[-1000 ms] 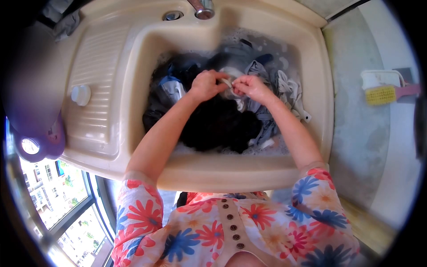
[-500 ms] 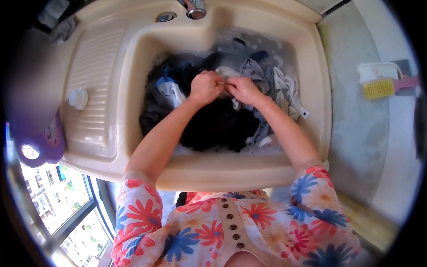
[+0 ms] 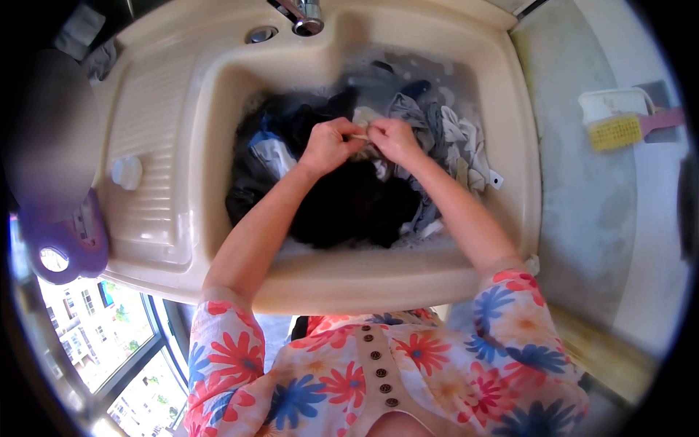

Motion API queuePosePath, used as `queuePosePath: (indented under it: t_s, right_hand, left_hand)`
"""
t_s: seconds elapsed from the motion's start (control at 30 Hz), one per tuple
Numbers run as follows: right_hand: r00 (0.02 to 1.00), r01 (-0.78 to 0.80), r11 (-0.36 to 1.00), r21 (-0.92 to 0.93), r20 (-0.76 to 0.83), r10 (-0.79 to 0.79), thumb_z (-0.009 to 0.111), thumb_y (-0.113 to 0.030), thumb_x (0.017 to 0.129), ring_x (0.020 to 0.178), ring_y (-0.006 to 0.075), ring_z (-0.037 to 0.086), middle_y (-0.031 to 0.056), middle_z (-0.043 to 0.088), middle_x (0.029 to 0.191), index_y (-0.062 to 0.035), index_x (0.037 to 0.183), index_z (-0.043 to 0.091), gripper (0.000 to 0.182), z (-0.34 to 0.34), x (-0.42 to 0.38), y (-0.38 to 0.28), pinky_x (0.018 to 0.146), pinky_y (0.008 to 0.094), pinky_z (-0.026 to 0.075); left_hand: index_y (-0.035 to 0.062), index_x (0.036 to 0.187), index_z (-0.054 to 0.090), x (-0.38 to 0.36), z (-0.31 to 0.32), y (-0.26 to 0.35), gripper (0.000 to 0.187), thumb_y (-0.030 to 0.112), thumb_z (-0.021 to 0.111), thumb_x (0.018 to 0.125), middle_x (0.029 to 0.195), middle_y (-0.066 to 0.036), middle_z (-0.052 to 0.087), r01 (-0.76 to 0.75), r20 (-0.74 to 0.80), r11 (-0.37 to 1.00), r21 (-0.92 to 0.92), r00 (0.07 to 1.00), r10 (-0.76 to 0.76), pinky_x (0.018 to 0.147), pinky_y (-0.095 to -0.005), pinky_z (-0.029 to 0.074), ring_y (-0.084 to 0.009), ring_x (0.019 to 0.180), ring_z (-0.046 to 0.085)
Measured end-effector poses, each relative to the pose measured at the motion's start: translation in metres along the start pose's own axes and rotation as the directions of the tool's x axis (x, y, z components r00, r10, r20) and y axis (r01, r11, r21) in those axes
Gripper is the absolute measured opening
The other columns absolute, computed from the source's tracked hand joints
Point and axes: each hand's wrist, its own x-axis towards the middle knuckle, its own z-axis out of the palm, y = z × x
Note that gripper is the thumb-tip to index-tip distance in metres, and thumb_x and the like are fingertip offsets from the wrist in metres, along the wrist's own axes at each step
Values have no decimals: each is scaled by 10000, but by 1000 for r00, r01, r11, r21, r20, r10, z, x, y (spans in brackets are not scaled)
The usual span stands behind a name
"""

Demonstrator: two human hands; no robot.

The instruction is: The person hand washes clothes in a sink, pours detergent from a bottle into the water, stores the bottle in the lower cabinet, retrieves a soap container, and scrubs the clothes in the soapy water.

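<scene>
Both of my hands are close together over the middle of the sink basin. My left hand pinches a light-coloured piece of cloth, and my right hand grips the same piece just beside it. Only a short strip of it shows between the fingers. Below my hands lies a large black garment in the water. Grey cloth lies to the right of my right hand, with white cloth farther right. A blue and white piece is left of my left hand.
The basin stands in a beige sink with a ribbed drainboard. A round white cap sits on the ribs. At the back is a tap. A purple bottle is at the left, a yellow-bristled brush at the right.
The view has shifted slightly. My hands have drawn a little apart, and a short strip of the light cloth now shows between my fingers.
</scene>
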Motion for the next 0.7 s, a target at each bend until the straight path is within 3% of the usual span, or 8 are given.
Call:
queuePosePath:
  t_s: [0.1, 0.2, 0.23, 0.33, 0.47, 0.57, 0.67, 0.7]
  right_hand:
    - [989, 39, 992, 119, -149, -21, 609, -221, 733, 613, 281, 588, 114, 614, 686, -59, 801, 616, 177, -4, 8, 6, 602, 365, 470]
    - [871, 204, 949, -242, -398, -288, 627, -246, 729, 625, 290, 589, 95, 616, 683, -65, 823, 616, 204, 0, 17, 14, 626, 397, 473]
    - [907, 183, 919, -350, -301, -295, 604, -276, 747, 649, 317, 587, 115, 604, 669, -78, 831, 613, 215, 5, 15, 16, 636, 433, 464]
    - [995, -65, 955, -289, -93, 40, 565, -299, 771, 671, 338, 583, 138, 598, 675, -92, 819, 595, 214, 9, 17, -2, 632, 450, 455]
    - [976, -11, 938, -346, -208, -65, 493, -286, 819, 595, 364, 566, 153, 580, 630, -74, 720, 546, 240, 31, -20, -43, 528, 455, 438]
    - [985, -92, 917, -389, -171, 26, 445, -285, 831, 628, 360, 594, 172, 596, 646, -52, 742, 543, 268, 46, 2, -24, 562, 474, 460]
    - [950, -243, 932, -268, -260, 172, 433, -303, 840, 624, 394, 567, 190, 588, 661, -55, 769, 563, 289, 58, 21, 15, 573, 491, 443]
    - [935, -299, 928, -224, -262, 238, 405, -319, 850, 642, 407, 566, 206, 588, 679, -50, 772, 560, 321, 54, 15, -4, 594, 503, 441]
  left_hand:
    - [13, 839, 645, 2, -5, -6, 155, 50, 656, 688, 693, -10, 567, 85, 4, 996, -33, 996, -85, 589, -232, 413, -86, 621, 501]
    - [4, 840, 636, 2, -7, -13, 160, 47, 654, 687, 688, -2, 562, 185, 12, 980, -77, 983, -184, 587, -226, 409, -73, 624, 489]
    - [1, 843, 630, 2, -6, -14, 166, 45, 653, 685, 685, -2, 560, 222, 16, 970, -103, 975, -221, 584, -225, 406, -71, 624, 485]
    - [12, 865, 627, 3, -4, -17, 226, 108, 660, 663, 707, -73, 606, 246, -76, 967, -62, 965, -251, 618, -269, 442, -140, 636, 549]
    - [19, 912, 614, 10, 5, -41, 286, 127, 654, 651, 716, -99, 624, 186, -67, 982, -42, 980, -188, 632, -283, 456, -161, 651, 581]
    - [9, 944, 601, 6, -1, -33, 280, 88, 625, 676, 737, -85, 624, 355, 36, 934, -35, 935, -354, 632, -261, 453, -135, 669, 579]
    - [-12, 958, 589, 0, 3, -32, 260, 62, 592, 708, 799, -80, 629, 365, 112, 869, -333, 931, -347, 647, -253, 455, -126, 707, 578]
    - [-17, 957, 587, 0, 0, -32, 250, 55, 585, 718, 806, -76, 625, 374, 102, 856, -357, 927, -362, 645, -250, 453, -124, 713, 575]
